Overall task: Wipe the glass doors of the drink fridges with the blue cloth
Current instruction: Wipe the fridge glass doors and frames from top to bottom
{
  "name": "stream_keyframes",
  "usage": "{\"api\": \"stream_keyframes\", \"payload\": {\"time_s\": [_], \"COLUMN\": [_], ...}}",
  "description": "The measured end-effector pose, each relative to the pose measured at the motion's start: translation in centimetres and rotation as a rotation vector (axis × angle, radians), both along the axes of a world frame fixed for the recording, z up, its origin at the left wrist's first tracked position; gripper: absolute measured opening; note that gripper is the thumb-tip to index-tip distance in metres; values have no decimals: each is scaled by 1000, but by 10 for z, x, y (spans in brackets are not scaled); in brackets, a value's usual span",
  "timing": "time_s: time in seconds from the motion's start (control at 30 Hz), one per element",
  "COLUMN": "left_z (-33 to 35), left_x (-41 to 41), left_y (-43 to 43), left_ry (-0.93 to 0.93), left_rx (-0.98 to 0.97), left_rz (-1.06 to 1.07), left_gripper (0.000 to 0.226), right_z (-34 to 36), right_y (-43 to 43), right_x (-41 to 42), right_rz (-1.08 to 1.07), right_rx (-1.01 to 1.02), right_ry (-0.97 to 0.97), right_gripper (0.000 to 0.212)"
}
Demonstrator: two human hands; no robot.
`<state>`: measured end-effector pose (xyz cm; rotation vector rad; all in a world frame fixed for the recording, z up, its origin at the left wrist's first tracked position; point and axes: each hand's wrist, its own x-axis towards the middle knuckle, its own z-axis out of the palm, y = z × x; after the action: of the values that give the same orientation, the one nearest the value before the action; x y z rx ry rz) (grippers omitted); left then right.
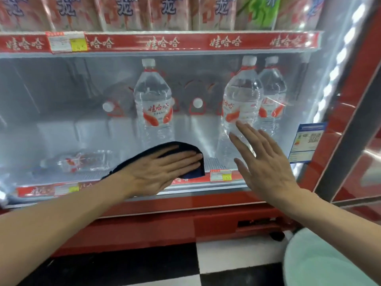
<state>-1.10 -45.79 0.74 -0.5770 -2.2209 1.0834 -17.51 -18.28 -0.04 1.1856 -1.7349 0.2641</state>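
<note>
"娃哈哈": shelf strip [162,42], water bottle [153,104]; "龙": upper bottles [124,9].

Three big water bottles [153,104] stand upright behind the glass; one smaller bottle [82,162] lies flat, and two white caps [198,103] face outward from bottles on their sides. One blue cloth [185,146]. Two hands — left hand [165,168], right hand [266,162]. Three price tags [220,175] — one blue sticker [309,141].
</note>
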Motion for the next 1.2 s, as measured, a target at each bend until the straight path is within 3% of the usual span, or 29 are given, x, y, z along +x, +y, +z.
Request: {"api": "stream_keyframes", "payload": {"time_s": [0.07, 0.2, 0.37, 0.5, 0.6, 0.67, 0.77, 0.9, 1.0, 1.13, 1.2], "left_z": [33, 89, 59, -4, -4, 28, 81, 75, 27, -31, -24], "left_x": [-7, -35, -57, -56, -55, -65, -90, -110, -114, -105, -102], "left_y": [0, 12, 31, 51, 55, 55, 65, 88, 95, 110, 110], "left_ry": [13, 236, 349, 88, -15, 61, 323, 501, 428, 160, 75], "left_rx": [-25, 0, 85, -102, -188, -138, 82, 254, 236, 20, -69], "left_rz": [-26, 7, 22, 11, -4, -37, -50, -23, -24, -1, -16], "left_gripper": [62, 60, 63, 66, 69, 66, 61, 60, 63, 67, 71], "right_z": [-2, -12, -24, -19, -15, -13, -13, -21, -28, -25, -23], "right_y": [15, 35, 29, 33, 51, 68, 80, 70, 69, 76, 84], "right_x": [-8, -24, -31, -29, -35, -42, -48, -52, -58, -61, -62], "right_rz": [-18, -62, -59, -38, -36, -104, -183, -169, -160, -82, -63], "right_rx": [-36, -40, -39, -11, -18, -111, -158, -177, -182, -170, -150], "right_ry": [-20, -54, -54, -73, -115, -195, -230, -237, -231, -269, -278], "right_gripper": [67, 73, 72, 74, 76, 73, 71, 71, 73, 87, 89]}}
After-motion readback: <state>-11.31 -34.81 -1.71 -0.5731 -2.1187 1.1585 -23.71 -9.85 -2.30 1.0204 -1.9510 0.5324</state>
